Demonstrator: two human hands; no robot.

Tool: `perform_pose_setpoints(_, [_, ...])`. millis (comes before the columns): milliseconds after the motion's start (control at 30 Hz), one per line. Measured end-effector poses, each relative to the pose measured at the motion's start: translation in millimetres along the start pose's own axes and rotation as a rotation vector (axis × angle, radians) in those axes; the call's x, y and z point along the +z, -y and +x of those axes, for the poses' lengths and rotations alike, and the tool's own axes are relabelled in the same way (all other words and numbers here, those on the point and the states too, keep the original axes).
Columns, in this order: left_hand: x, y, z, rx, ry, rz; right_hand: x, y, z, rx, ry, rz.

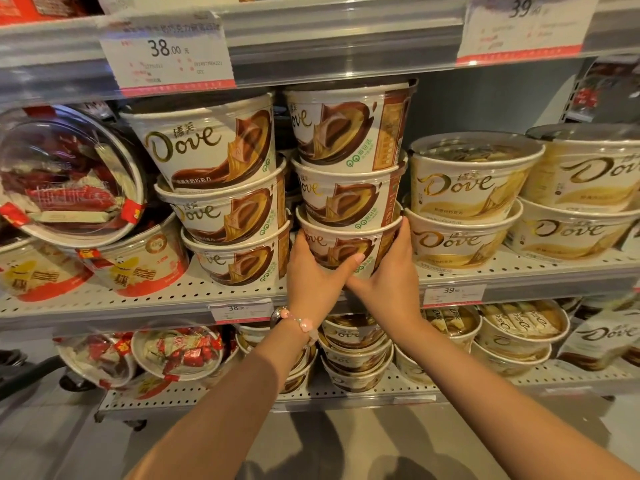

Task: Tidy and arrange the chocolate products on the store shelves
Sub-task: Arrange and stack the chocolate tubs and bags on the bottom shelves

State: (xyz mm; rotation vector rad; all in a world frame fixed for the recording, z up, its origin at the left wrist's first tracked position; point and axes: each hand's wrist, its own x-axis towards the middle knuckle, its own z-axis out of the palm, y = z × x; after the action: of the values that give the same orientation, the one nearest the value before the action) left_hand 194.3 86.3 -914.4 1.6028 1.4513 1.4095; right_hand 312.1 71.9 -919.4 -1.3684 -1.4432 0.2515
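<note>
Middle shelf (145, 299), pegboard style, packed with Dove tubs

Sitting right on it: red-and-white wafer tubs (138, 268) at the left of the frame, a three-high brown Dove stack (239, 258) left of centre, the centre stack whose bottom tub (341, 249) I'm gripping, and gold Dove tubs (460, 242) on the right.

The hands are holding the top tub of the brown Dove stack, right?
Not quite. The head view shows both hands, left and right, holding the bottom tub of that stack, not the top tub.
</note>
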Motion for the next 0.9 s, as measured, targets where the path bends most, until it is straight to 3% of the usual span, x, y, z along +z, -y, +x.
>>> perform_pose_setpoints(167, [-6,1,7,0.026,0.088,0.047,4,3,-1,0.092,-0.049,-0.028])
perform_pose_setpoints(367, [-11,-2,19,-0.094,0.21,-0.14,-1,3,4,0.114,-0.026,-0.005])
perform_pose_setpoints(700, [4,-3,-6,0.053,-0.018,0.042,-18,-7,16,0.067,0.194,0.072])
perform_pose_setpoints(900, [2,-5,-6,0.025,-0.029,-0.015,-16,-5,13,0.033,0.179,0.1])
